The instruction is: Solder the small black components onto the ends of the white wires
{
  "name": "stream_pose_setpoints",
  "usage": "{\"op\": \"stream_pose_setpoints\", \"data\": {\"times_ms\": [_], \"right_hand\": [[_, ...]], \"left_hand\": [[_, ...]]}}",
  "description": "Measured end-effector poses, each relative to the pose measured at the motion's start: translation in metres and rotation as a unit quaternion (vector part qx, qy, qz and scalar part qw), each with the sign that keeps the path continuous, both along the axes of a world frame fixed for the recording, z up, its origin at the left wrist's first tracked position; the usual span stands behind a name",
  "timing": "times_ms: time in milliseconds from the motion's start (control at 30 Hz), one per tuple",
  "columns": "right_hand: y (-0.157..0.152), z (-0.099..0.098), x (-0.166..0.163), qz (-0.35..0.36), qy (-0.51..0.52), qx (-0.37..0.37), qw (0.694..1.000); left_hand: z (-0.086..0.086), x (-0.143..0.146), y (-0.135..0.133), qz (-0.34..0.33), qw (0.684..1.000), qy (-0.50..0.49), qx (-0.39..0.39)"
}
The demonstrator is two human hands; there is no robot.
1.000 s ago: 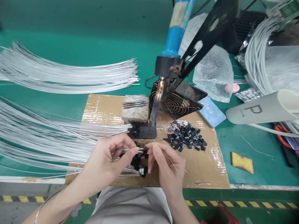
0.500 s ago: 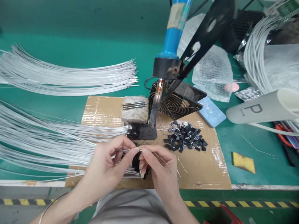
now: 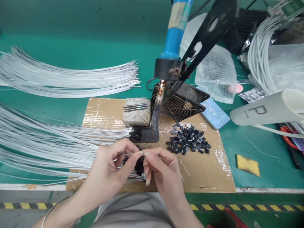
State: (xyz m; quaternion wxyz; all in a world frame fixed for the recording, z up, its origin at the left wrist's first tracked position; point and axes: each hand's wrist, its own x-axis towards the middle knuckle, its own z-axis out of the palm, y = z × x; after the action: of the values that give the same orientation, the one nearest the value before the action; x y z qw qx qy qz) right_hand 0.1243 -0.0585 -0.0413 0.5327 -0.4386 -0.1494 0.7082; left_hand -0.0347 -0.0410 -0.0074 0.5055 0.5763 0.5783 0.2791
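Observation:
Both hands meet over the cardboard, fingertips almost touching. My left hand (image 3: 114, 167) is closed, thumb and finger pinching a thin white cable (image 3: 128, 154) near its end. My right hand (image 3: 163, 166) pinches a fine wire (image 3: 181, 176) at the cable's tip; its loose length trails down to the right. Whether the two are joined under the fingertips cannot be seen. Just behind the fingers sits a black fixture (image 3: 139, 165), partly hidden. Above hangs a blue-handled soldering iron (image 3: 172, 42) in a black stand, its tip pointing down.
White cables (image 3: 47, 139) fan in from the left, with another bundle (image 3: 71, 77) behind. Small black connectors (image 3: 190, 139) lie piled on the cardboard (image 3: 209, 172). A fan (image 3: 178, 106), a wrapped block (image 3: 136, 117), a white cup (image 3: 263, 109) and a yellow sponge (image 3: 247, 165) stand around.
My right hand's lower fingers have shifted slightly and opened a little away from the black fixture. Both pinches stay in nearly the same place.

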Motion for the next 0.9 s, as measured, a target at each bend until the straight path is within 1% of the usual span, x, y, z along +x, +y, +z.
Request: {"op": "stream_pose_setpoints", "data": {"times_ms": [267, 400, 567, 733, 833, 900], "right_hand": [[-0.002, 0.0, -0.001, 0.006, 0.025, 0.002, 1.0], [-0.001, -0.001, -0.001, -0.002, 0.016, -0.001, 1.0], [-0.002, -0.002, -0.004, -0.004, 0.001, 0.004, 1.0], [-0.005, -0.002, -0.01, -0.034, 0.025, 0.001, 0.999], [-0.005, 0.0, -0.012, -0.034, 0.024, 0.003, 0.999], [-0.003, 0.001, -0.012, -0.032, 0.035, 0.001, 0.999]], "left_hand": [[-0.008, 0.0, -0.001, 0.01, 1.0, 0.007, 0.018], [-0.005, 0.002, -0.003, 0.02, 1.0, 0.006, 0.023], [0.001, 0.009, -0.007, 0.064, 0.998, 0.01, 0.009], [-0.004, 0.013, -0.01, 0.076, 0.996, 0.0, 0.035], [-0.007, 0.014, -0.01, 0.09, 0.995, 0.002, 0.039], [-0.007, 0.014, -0.009, 0.081, 0.995, -0.012, 0.048]]}}
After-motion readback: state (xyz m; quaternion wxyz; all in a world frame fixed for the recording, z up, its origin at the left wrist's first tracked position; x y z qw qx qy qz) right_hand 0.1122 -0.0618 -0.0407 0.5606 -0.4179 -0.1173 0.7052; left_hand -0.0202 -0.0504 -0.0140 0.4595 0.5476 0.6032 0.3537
